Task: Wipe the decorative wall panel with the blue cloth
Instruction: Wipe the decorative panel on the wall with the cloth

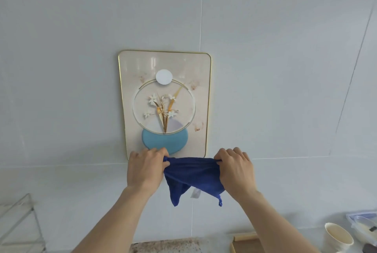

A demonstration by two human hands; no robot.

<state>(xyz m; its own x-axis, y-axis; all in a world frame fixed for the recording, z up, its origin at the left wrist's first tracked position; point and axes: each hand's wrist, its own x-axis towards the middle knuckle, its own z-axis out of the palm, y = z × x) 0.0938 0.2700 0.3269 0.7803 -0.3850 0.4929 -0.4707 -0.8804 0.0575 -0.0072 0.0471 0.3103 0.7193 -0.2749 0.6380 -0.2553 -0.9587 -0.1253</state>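
Observation:
The decorative wall panel (165, 64) hangs on the white tiled wall, a gold-rimmed rectangle with a flower picture, a light blue vase shape and a white round disc near its top. Just below its lower edge the blue cloth (191, 177) is stretched between both hands and hangs down in folds, with a white tag and a small loop at the bottom. My left hand (144, 169) grips the cloth's left corner and covers the panel's lower left corner. My right hand (236, 171) grips the right corner.
A wire rack (18, 220) stands at the lower left. A speckled counter (167, 245) runs along the bottom. At the lower right are a wooden tray (244, 242), a white cup (337, 236) and a clear plastic container (363, 224).

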